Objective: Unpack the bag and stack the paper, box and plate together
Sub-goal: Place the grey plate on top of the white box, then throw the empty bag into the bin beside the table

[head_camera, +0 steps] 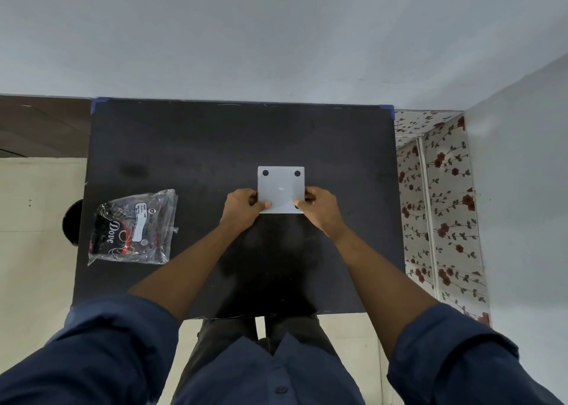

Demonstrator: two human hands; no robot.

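Observation:
A white square plate [281,186] with black dots at its corners lies near the middle of the black table [215,146]. My left hand [242,208] grips its near left edge, thumb on top. My right hand [318,206] grips its near right edge, thumb over the near right dot. Whether a paper or box lies under the plate is hidden. A clear plastic bag [133,228] with dark printed contents lies flat at the table's left side, apart from both hands.
The table's far edge meets a pale wall. A floral-patterned surface [442,208] stands along the table's right side. A dark round object [72,222] shows just past the left edge, over a light floor.

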